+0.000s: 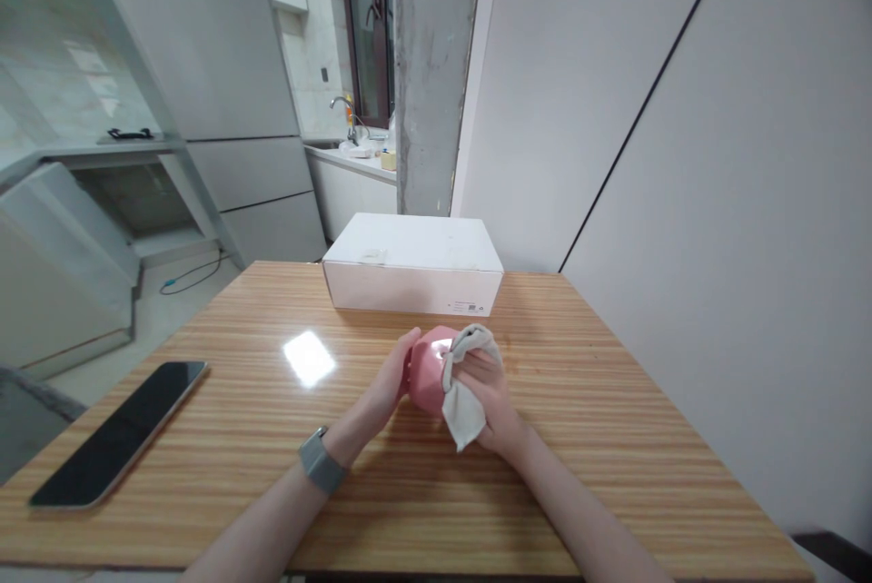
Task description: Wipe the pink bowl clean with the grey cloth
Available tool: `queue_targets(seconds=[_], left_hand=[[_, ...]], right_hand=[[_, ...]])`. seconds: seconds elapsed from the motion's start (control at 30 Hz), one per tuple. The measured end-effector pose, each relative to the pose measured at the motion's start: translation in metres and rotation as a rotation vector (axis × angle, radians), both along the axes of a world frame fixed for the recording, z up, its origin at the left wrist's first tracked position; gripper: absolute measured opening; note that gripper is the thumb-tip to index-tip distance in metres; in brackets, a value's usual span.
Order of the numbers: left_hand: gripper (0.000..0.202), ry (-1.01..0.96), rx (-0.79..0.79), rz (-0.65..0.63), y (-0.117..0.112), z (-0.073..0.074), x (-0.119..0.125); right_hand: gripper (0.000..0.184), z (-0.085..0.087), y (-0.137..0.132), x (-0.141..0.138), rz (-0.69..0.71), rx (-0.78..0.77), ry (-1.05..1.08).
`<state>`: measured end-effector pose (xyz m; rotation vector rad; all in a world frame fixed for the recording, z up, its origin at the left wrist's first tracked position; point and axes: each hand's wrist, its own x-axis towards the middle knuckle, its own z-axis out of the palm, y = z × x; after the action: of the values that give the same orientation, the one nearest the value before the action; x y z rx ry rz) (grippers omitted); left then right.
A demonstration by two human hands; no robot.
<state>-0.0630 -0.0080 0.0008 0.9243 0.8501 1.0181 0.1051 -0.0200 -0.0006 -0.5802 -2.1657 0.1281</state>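
A small pink rounded object [428, 371] is held just above the wooden table [599, 401], near its middle. My left hand [391, 376] wraps round its left side, fingers closed on it; a grey watch sits on that wrist. My right hand [491, 394] grips a pale grey cloth [463, 383] and presses it against the right side and top of the pink object. The cloth's loose end hangs down over my right palm.
A white cardboard box [414, 263] lies shut at the table's far edge, just behind my hands. A dark phone [119, 433] lies face up near the left edge. A light glare spot marks the tabletop left of my hands. Fridge, kitchen counter and walls stand beyond.
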Motion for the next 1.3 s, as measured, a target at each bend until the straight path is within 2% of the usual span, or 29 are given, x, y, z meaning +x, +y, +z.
queue_targets(seconds=[0.07, 0.13, 0.37, 0.5, 0.57, 0.63, 0.7, 0.8, 0.87, 0.93, 1.1, 1.3], left_hand=[[0.052, 0.029, -0.006, 0.027, 0.002, 0.001, 0.001], [0.046, 0.055, 0.018, 0.020, 0.002, 0.002, 0.001], [0.046, 0.208, 0.277, -0.037, -0.004, 0.005, -0.002], [0.043, 0.208, 0.325, -0.155, -0.012, 0.019, -0.003], [0.043, 0.146, 0.344, -0.222, -0.015, 0.023, -0.003], [0.046, 0.065, 0.340, -0.263, -0.015, 0.021, -0.003], [0.046, 0.004, 0.278, -0.252, -0.012, 0.013, -0.003], [0.042, -0.026, 0.112, -0.123, -0.005, 0.001, -0.002], [0.047, 0.021, 0.068, -0.017, -0.002, 0.000, -0.002], [0.048, 0.136, 0.113, 0.021, -0.002, 0.006, -0.004], [0.050, 0.350, 0.299, -0.152, -0.008, 0.027, -0.009], [0.049, 0.412, 0.375, -0.196, -0.013, 0.024, -0.009]], right_hand=[[0.019, 0.002, -0.003, -0.003, 0.030, 0.100, -0.066], [0.020, 0.002, -0.004, -0.005, 0.035, 0.122, -0.081], [0.023, -0.001, -0.001, 0.002, 0.005, -0.070, 0.053], [0.030, -0.001, 0.000, 0.005, -0.049, -0.128, 0.189], [0.035, 0.000, 0.000, 0.006, -0.054, -0.130, 0.264], [0.037, 0.001, 0.000, 0.006, -0.059, -0.125, 0.285], [0.033, 0.002, -0.001, 0.007, -0.062, -0.106, 0.245], [0.023, 0.001, -0.001, 0.005, -0.034, -0.014, 0.112], [0.019, -0.001, -0.001, 0.003, 0.010, 0.074, 0.010], [0.019, -0.004, -0.002, 0.000, 0.050, 0.140, -0.061], [0.022, -0.005, -0.003, 0.000, 0.051, 0.134, -0.023], [0.026, -0.005, -0.002, 0.009, -0.031, 0.067, 0.088]])
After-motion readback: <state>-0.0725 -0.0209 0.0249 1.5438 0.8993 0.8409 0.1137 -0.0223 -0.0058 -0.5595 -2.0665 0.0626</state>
